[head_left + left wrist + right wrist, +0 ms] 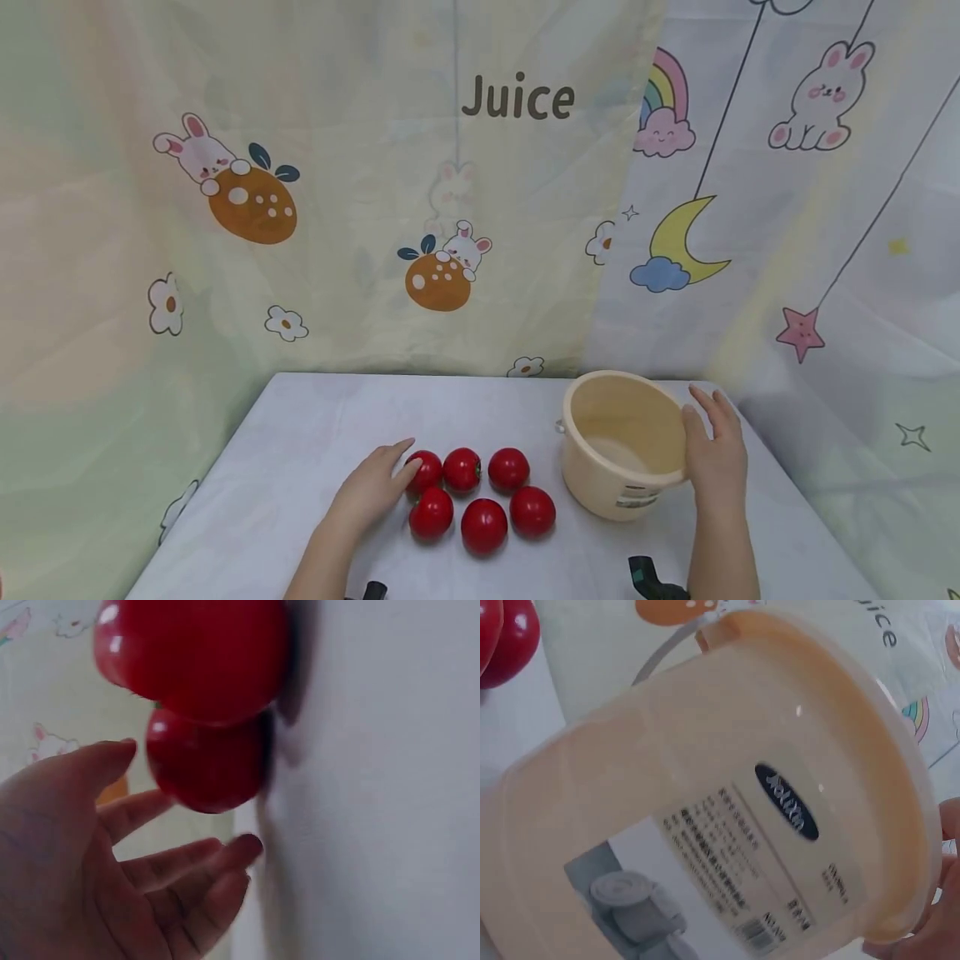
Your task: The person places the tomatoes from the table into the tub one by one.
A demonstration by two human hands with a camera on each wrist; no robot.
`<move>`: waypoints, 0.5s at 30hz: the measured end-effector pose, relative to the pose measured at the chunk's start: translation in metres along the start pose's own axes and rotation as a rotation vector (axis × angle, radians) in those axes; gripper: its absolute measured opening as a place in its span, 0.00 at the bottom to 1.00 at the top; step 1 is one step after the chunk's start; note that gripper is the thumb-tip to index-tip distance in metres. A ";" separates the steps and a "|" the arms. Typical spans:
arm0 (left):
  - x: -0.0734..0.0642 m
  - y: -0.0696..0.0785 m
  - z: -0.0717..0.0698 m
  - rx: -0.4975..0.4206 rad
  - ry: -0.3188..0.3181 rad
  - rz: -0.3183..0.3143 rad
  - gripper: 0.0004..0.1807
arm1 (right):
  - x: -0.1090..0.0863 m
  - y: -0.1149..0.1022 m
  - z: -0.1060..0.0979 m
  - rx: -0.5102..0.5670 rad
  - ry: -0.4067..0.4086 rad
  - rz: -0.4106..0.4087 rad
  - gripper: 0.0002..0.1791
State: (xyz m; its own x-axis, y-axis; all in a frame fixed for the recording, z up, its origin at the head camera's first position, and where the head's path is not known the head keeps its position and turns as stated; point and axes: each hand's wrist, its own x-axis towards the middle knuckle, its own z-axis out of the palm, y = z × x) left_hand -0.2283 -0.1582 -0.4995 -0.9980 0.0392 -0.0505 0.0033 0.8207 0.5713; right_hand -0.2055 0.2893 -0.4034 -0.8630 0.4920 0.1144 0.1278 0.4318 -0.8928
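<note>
Currently: left hand [367,492], fingers loosely apart, touching tomato [424,471] at 9 o'clock of cluster; right hand [716,458], fingers straight, against cream bucket [600,475] rim at 3 o'clock.

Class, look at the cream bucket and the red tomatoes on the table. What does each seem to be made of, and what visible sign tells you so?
The bucket looks like thin, smooth plastic: light glows through its cream wall and a printed label is stuck to its side. The tomatoes have glossy, evenly red skin with sharp white highlights. They may be real fruit or plastic models; the pictures cannot settle which.
</note>
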 end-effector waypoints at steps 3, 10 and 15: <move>0.005 -0.007 0.009 -0.116 -0.009 -0.014 0.31 | 0.005 0.009 0.002 0.059 -0.071 0.098 0.30; 0.011 -0.019 0.016 -0.330 -0.085 -0.017 0.32 | 0.016 0.026 0.006 0.359 -0.215 0.258 0.32; 0.012 -0.022 0.018 -0.358 -0.112 -0.017 0.34 | 0.018 0.030 0.007 0.446 -0.222 0.270 0.29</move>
State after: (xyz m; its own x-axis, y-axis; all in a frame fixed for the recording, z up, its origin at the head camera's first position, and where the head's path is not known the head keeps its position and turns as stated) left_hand -0.2395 -0.1656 -0.5272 -0.9844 0.1052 -0.1407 -0.0559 0.5717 0.8186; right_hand -0.2210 0.3062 -0.4309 -0.9167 0.3488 -0.1948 0.1810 -0.0721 -0.9808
